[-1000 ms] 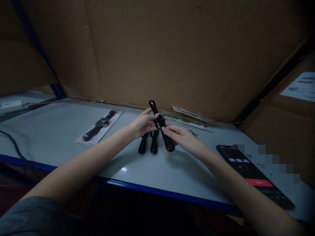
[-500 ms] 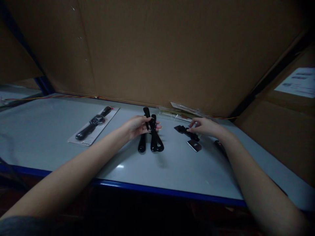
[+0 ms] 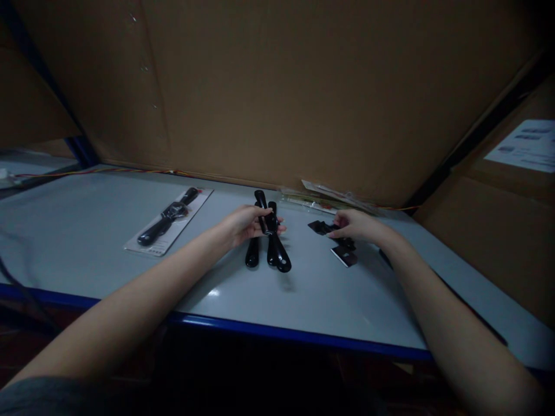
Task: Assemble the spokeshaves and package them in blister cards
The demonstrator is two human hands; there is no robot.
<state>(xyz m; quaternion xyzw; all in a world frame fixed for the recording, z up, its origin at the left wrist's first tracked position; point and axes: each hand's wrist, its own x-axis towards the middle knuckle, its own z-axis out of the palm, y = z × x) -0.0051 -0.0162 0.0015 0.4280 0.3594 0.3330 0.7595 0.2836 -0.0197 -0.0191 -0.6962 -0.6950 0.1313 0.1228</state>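
My left hand [image 3: 249,226] is closed around a black tool [image 3: 278,249] with a long, glossy handle that has a hole at its end. More black handles [image 3: 252,252] of the same look lie under and beside it; how they join is hidden by the fingers. To the right, my right hand [image 3: 349,224] has thumb and fingers pinched at a little heap of small black pieces [image 3: 321,227]; what exactly they grip is hidden. Just below that heap lies a small dark square piece [image 3: 344,256] with a white edge.
A similar black tool [image 3: 168,218] sits on a white card [image 3: 191,215] in clear plastic at the left. Flattened cards and clear packaging [image 3: 321,196] lie along the back. A dark long object [image 3: 470,309] rests by my right forearm. Cardboard [image 3: 277,92] walls the grey table [image 3: 281,312].
The black tool in my left hand has turned slightly, its lower end shifting right. My right fingers have closed in lower on the small black pieces. The view has shifted a little.
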